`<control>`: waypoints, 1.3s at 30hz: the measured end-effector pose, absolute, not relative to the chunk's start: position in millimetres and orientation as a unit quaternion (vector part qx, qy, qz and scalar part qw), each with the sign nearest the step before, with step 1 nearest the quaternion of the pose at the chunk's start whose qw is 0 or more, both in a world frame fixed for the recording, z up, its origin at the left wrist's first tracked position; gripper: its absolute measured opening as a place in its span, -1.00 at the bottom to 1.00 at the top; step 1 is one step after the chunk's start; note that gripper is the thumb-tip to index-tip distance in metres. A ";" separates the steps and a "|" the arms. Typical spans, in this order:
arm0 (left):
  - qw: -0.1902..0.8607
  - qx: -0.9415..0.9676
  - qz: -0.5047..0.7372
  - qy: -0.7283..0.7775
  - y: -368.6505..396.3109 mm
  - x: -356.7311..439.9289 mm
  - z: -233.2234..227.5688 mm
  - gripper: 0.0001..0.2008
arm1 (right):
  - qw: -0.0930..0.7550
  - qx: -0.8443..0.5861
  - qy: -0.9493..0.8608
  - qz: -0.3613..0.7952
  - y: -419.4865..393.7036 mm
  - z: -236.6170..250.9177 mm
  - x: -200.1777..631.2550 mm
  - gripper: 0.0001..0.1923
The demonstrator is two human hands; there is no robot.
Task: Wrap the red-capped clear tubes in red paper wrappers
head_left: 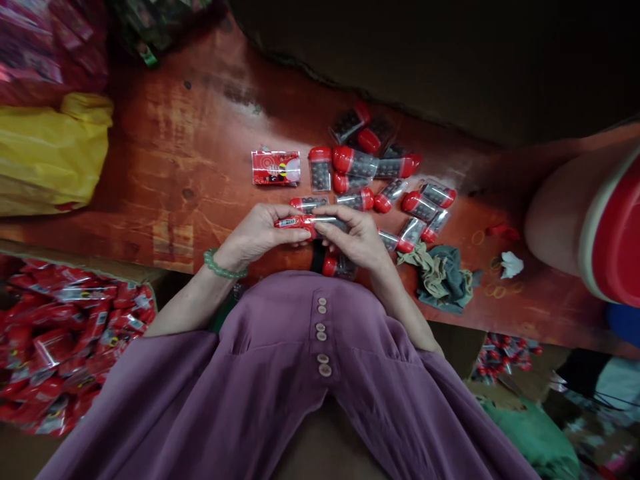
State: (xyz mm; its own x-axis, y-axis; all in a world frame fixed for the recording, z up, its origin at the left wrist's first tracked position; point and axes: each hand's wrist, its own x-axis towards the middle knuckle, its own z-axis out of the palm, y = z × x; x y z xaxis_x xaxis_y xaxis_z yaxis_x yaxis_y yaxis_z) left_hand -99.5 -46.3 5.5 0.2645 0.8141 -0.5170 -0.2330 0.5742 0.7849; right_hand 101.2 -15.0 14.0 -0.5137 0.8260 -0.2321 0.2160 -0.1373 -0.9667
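Over the table's near edge, my two hands hold one small clear bottle of dark pellets, lying sideways between them. A red printed wrapper covers its left end. My left hand, with a green bead bracelet at the wrist, is closed on the wrapped end. My right hand pinches the clear end with thumb and fingers. Just beyond lies a stack of red printed wrappers. Several red-capped pellet bottles lie loosely beyond and to the right of my hands, some piled together.
A crumpled grey-green cloth and rubber bands lie right, near a large red-lidded tub. A box at lower left holds many red packets. Yellow and pink bags stand at left. More red-capped pieces sit below the table at right.
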 end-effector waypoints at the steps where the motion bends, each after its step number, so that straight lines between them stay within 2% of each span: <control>1: 0.741 0.288 0.354 0.492 -47.2 -98.0 3.8 -0.66 | 0.259 -0.424 -0.649 0.577 -16.8 15.1 99.9 -0.73; 4: 0.744 0.276 0.364 0.486 -47.2 -94.1 3.5 -0.67 | 0.293 -0.418 -0.712 0.481 -22.4 16.1 95.2 -0.79; 10: 0.728 0.280 0.396 0.484 -39.2 -99.7 12.4 -0.53 | 0.287 -0.469 -0.549 0.629 -24.7 10.9 89.7 -0.67; 15: 0.728 0.198 0.485 0.443 -46.4 -101.8 12.8 -0.33 | 0.312 -0.474 -0.494 0.658 -20.8 9.5 89.5 -0.57; 19: 0.707 0.171 0.530 0.436 -55.0 -80.3 11.4 -0.47 | 0.349 -0.478 -0.489 0.641 -20.4 5.5 83.1 -0.57; 22: 0.670 0.174 0.546 0.472 -53.0 -63.5 10.1 -0.59 | 0.339 -0.450 -0.520 0.642 -21.6 5.7 78.9 -0.56; 26: 0.643 0.177 0.564 0.487 -44.2 -57.3 10.1 -0.61 | 0.318 -0.403 -0.555 0.654 -20.3 11.5 85.5 -0.52; 29: 0.641 0.192 0.576 0.470 -40.4 -58.5 11.2 -0.66 | 0.316 -0.392 -0.548 0.668 -18.6 13.7 93.3 -0.63; 31: 0.622 0.202 0.587 0.477 -39.1 -58.8 12.3 -0.68 | 0.330 -0.398 -0.542 0.662 -19.6 13.4 94.6 -0.67; 39: 0.582 0.228 0.629 0.463 -37.0 -61.2 19.4 -0.61 | 0.391 -0.419 -0.512 0.640 -29.6 14.4 80.9 -0.63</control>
